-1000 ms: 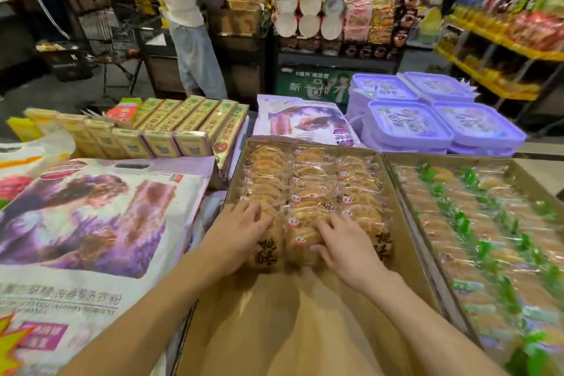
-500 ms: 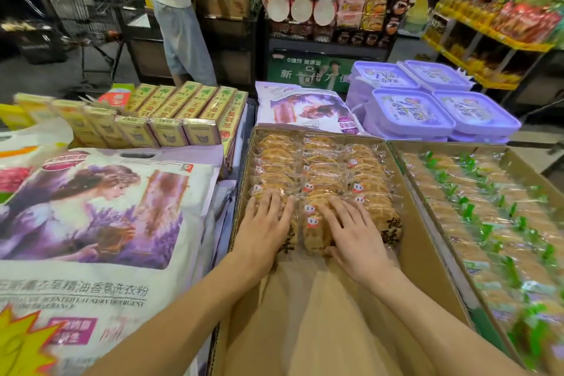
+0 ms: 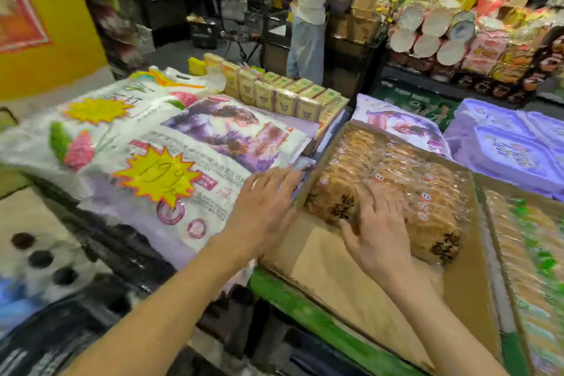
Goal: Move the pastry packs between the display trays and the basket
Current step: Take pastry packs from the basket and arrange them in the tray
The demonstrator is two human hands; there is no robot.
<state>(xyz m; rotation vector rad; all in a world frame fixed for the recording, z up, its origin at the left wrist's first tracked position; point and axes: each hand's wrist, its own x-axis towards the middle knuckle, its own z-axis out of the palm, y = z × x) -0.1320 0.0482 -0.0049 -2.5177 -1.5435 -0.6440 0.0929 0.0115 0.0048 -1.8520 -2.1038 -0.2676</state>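
Resting flat on the front row of pastry packs, the right hand has its fingers straight and a little spread, with the thumb lying low along the near edge of a pack; whether that thumb hooks under the wrapper cannot be told, as the picture is blurred by motion. The packs fill the far part of a cardboard display tray at about two o'clock from the picture's centre, in rows of clear wrappers, and the two nearest packs carry dark brush-written characters. The near part of the tray shows bare brown cardboard.

The left hand is open too, its fingers straight and fanned, over the tray's left wall at roughly three o'clock from centre. Its fingertips reach above the edge of a large white and purple bag (the one with a yellow starburst price tag); touching or just above, I cannot tell.

A second tray of green-marked packs lies just beside the first at four o'clock. Purple lidded boxes sit at two o'clock beyond it. A row of yellow-green cartons stands at twelve o'clock, and behind them a person in a white top stands by shelves.
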